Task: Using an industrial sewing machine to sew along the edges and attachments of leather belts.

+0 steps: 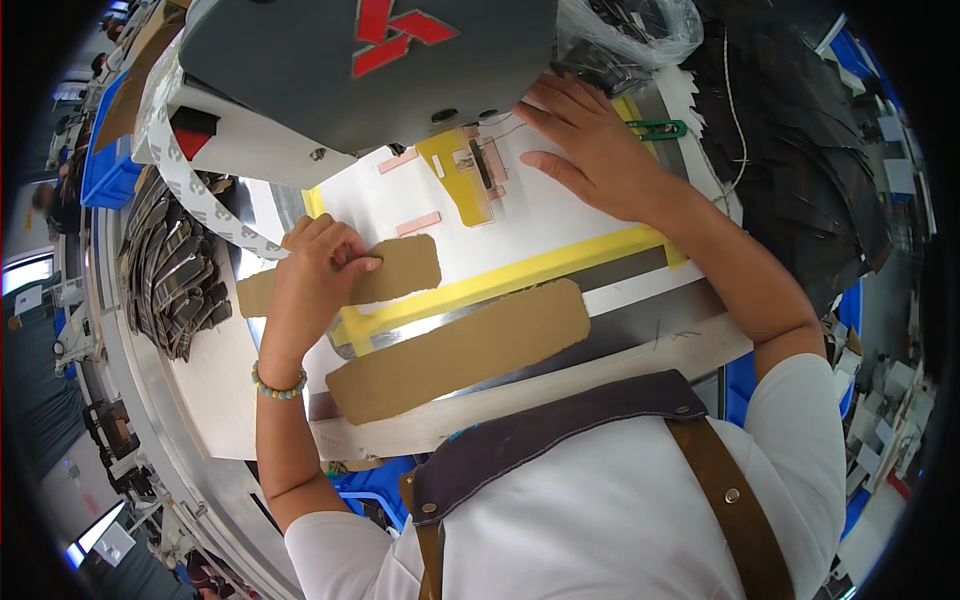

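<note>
My left hand (322, 262) is closed, its thumb and curled fingers on a long tan strip (405, 270) with rounded ends, which looks like leather or board. That strip lies partly under my hand, across the left edge of the white work plate (510, 240). A second, similar tan strip (460, 350) lies flat nearer my body. My right hand (580, 140) rests palm down, fingers stretched and thumb apart, beside the sewing machine's grey head (370, 80); its fingertips reach the head's lower edge. Left of the thumb is a yellow template (455, 175) by the dark presser part.
Green-handled thread snips (660, 130) lie beyond my right wrist. Dark cut pieces are stacked at left (175, 270) and spread at right (800, 150). A clear plastic bag (640, 40) holds dark scraps at the back. Yellow tape (510, 268) borders the plate.
</note>
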Tool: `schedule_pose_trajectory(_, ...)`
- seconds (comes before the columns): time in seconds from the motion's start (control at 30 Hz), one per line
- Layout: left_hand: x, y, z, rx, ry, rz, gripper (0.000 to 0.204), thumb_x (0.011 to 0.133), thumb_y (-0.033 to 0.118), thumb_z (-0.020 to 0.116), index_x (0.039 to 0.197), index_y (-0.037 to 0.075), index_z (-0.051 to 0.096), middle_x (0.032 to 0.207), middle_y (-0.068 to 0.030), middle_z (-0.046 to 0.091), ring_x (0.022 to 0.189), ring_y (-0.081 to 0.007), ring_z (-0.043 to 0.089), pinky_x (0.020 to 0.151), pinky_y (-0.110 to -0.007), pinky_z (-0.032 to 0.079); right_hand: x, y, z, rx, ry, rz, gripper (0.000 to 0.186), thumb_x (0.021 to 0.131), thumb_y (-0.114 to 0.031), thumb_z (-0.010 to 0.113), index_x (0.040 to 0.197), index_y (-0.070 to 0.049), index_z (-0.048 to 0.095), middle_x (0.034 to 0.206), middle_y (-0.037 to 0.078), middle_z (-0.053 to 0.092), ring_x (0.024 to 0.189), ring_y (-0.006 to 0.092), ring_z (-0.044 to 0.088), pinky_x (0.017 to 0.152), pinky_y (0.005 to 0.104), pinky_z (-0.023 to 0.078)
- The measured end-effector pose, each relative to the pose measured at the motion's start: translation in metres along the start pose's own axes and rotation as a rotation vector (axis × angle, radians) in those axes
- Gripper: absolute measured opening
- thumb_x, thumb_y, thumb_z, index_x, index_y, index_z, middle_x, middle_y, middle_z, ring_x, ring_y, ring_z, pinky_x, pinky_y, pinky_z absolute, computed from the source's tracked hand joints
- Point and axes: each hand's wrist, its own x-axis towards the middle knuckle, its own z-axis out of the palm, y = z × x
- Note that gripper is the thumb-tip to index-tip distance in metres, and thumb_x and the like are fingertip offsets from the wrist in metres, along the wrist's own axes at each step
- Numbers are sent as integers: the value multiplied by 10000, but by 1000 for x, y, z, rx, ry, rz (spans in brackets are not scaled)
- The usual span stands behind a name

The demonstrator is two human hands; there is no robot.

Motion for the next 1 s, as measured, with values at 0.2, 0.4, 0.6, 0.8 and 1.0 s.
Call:
schedule_pose_trajectory(0.2,0,-32,26,-401,207,147,174,915,-6,828,999,32,680,1060,-45,716,945,-176,642,810,-276,528,3,1,-1,123,41,22,481,1044,-281,710,1458,-44,648,1602,132,554,1542,336,439,1296,550,326)
schedule_pose_trajectory(0.4,44,-23,17,-864,1,-6,105,1014,11,766,1093,-22,705,984,27,697,928,-42,620,874,-208,508,2,3,1,205,53,22,363,1004,-185,738,1330,-25,728,1553,126,588,1506,344,471,1271,540,362)
schedule_pose_trajectory(0.6,81,1,39,-727,9,34,149,999,93,789,1131,25,781,1002,-16,784,854,-97,696,839,-262,555,1,4,-1,208,74,9,371,968,-161,760,1310,-19,733,1530,129,596,1483,351,488,1254,528,385)
schedule_pose_trajectory(0.8,85,8,55,-472,249,-21,198,1000,149,792,1134,3,790,954,-98,820,820,-138,746,791,-308,585,1,7,-1,200,97,-7,373,954,-158,766,1301,-25,733,1513,132,603,1464,354,506,1242,522,397)
schedule_pose_trajectory(1.0,83,19,52,-591,238,-5,53,987,-44,763,1023,-22,732,968,-7,774,894,-65,680,823,-245,539,1,7,-1,192,111,-12,362,952,-152,767,1290,-27,736,1512,131,606,1444,358,523,1223,517,416)
